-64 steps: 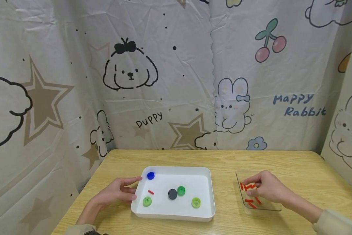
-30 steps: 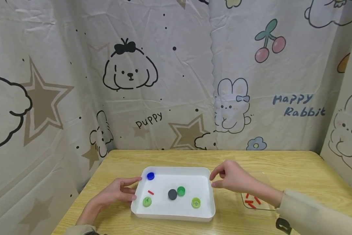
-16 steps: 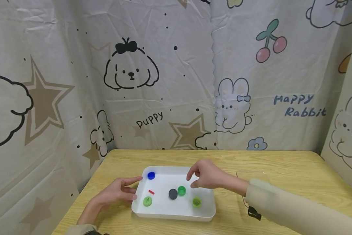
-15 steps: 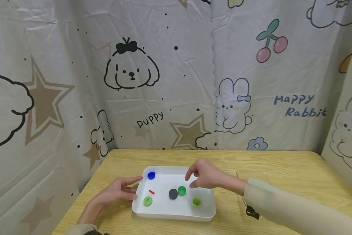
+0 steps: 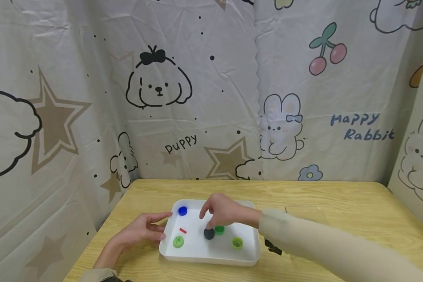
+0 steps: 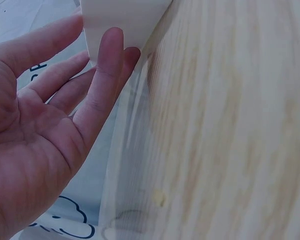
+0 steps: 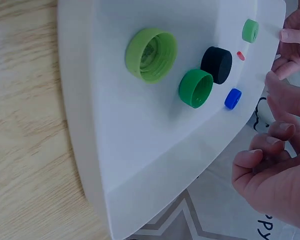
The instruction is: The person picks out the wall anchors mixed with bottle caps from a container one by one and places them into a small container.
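Observation:
My left hand [image 5: 140, 228] rests its straight fingers against the left end of a white tray [image 5: 197, 256]; the left wrist view shows the fingertips at its wall. Over the tray's middle hovers my right hand [image 5: 221, 209], thumb and forefinger bent downward, the other fingers curled. I cannot tell whether it pinches something small. Beneath lie a black bottle cap [image 5: 209, 234] and a green cap [image 5: 220, 230], side by side. A lime cap [image 5: 237, 243] lies to the right. Toward the left are a blue cap [image 5: 182, 211], a short red stick [image 5: 183, 230] and a light green cap [image 5: 178, 241].
A clear shallow box [image 5: 306, 210] stands right of the tray, mostly hidden behind my right sleeve [image 5: 303, 235]. Both rest on a wooden table [image 5: 356, 203]. A printed curtain [image 5: 211, 98] hangs along the table's far edge.
My right hand has left the red sticks in the clear box and travelled left over the tray, up to the black cap. The left hand and the caps keep their places.

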`<state>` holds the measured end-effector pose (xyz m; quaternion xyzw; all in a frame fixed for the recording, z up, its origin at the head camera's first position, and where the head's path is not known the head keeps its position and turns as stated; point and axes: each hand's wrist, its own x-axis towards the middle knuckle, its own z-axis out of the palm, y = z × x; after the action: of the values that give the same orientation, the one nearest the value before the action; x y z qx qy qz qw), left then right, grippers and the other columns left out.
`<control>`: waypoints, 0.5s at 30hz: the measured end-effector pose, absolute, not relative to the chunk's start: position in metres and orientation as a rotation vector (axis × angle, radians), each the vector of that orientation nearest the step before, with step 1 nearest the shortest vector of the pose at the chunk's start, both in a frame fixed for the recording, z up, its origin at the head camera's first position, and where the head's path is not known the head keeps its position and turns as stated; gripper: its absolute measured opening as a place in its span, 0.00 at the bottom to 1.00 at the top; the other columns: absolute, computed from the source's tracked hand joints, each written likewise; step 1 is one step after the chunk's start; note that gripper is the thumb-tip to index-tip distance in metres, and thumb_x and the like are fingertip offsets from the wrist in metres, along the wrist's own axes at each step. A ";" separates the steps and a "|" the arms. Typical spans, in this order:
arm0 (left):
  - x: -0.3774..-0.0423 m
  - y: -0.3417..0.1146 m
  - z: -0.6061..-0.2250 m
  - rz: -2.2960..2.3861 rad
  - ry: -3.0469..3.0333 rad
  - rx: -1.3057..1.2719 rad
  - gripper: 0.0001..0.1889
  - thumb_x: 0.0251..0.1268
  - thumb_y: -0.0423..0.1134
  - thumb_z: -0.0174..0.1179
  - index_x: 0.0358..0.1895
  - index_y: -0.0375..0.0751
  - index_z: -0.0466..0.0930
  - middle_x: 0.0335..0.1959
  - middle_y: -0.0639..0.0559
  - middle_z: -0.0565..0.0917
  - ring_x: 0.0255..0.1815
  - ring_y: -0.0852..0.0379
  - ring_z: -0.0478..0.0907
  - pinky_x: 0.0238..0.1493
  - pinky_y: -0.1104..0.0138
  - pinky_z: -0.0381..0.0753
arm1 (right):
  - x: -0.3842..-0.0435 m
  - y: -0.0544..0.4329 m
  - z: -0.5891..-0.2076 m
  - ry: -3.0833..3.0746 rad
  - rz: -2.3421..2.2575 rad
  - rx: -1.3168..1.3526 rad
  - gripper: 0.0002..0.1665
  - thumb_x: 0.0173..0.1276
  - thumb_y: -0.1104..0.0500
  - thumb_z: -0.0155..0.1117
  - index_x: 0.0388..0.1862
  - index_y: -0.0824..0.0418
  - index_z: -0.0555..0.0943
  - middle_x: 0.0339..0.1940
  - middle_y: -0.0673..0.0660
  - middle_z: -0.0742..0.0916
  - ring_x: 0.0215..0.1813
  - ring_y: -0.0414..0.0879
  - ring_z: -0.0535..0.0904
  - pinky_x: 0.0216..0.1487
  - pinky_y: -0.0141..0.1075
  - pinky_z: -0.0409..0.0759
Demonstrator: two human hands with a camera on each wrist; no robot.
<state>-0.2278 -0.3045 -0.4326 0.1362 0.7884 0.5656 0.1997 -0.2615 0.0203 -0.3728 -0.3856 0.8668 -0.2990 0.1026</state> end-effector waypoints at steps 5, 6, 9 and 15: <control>-0.227 -0.304 -0.433 1.581 2.202 0.376 0.41 0.64 0.33 0.74 0.79 0.32 0.66 0.78 0.28 0.65 0.66 0.35 0.80 0.55 0.52 0.86 | -0.265 0.008 -0.378 2.548 -0.867 -1.116 0.12 0.59 0.69 0.81 0.43 0.62 0.93 0.16 0.47 0.68 0.25 0.40 0.64 0.29 0.31 0.62; -0.227 -0.304 -0.433 1.584 2.198 0.374 0.41 0.65 0.33 0.74 0.79 0.32 0.65 0.78 0.28 0.65 0.66 0.35 0.79 0.55 0.52 0.86 | -0.266 0.005 -0.378 2.547 -0.865 -1.112 0.12 0.60 0.69 0.81 0.43 0.62 0.93 0.17 0.47 0.69 0.25 0.40 0.65 0.30 0.30 0.62; -0.227 -0.303 -0.432 1.586 2.196 0.371 0.41 0.65 0.33 0.74 0.79 0.32 0.65 0.77 0.28 0.66 0.66 0.35 0.79 0.55 0.52 0.86 | -0.268 -0.001 -0.381 2.552 -0.846 -1.098 0.13 0.60 0.68 0.81 0.44 0.61 0.93 0.18 0.48 0.72 0.27 0.40 0.66 0.31 0.30 0.64; -0.226 -0.302 -0.431 1.588 2.190 0.374 0.41 0.65 0.33 0.74 0.79 0.31 0.64 0.77 0.28 0.67 0.66 0.35 0.79 0.55 0.52 0.86 | -0.273 -0.012 -0.386 2.572 -0.788 -1.086 0.15 0.61 0.68 0.81 0.46 0.59 0.93 0.25 0.49 0.80 0.31 0.40 0.70 0.33 0.30 0.68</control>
<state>-0.2264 -0.3024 -0.4309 0.1340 0.7850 0.5694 0.2040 -0.2730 -0.0116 -0.3859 -0.3716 0.8803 -0.2695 0.1198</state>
